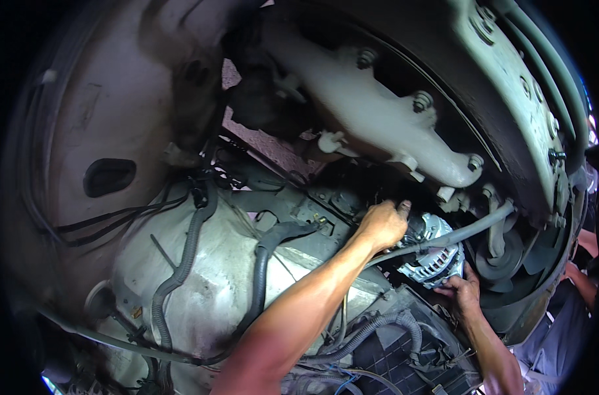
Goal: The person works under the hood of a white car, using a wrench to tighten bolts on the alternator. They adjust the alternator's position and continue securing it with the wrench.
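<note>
Silver alternator (433,253) sits low in engine bay, beneath pale manifold (378,112). Left hand (383,226) reaches in, forearm extended, fingers curled over alternator's top. Right hand (462,289) grips its lower edge from below. Grey hose (457,234) crosses between hands.

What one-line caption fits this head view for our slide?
In an engine bay, the left hand reaches behind a silver alternator while the right hand grips its lower edge.
</note>
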Action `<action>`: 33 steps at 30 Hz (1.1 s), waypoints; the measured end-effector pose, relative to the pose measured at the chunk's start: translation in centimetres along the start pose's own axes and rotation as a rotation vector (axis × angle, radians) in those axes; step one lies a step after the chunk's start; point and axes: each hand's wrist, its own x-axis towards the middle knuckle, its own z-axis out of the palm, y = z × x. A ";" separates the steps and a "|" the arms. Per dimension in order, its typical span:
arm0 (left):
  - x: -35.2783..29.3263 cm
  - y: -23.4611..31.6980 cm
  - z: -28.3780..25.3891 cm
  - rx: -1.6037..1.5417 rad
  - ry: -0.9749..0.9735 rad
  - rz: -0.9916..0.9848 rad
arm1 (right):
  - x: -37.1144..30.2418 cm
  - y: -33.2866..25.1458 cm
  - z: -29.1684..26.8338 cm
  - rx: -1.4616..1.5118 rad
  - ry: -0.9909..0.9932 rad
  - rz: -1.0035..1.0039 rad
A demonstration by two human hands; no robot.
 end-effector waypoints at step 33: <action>4.3 -3.4 -0.8 0.739 -0.061 0.046 | 3.7 1.4 -1.1 0.185 -0.009 0.197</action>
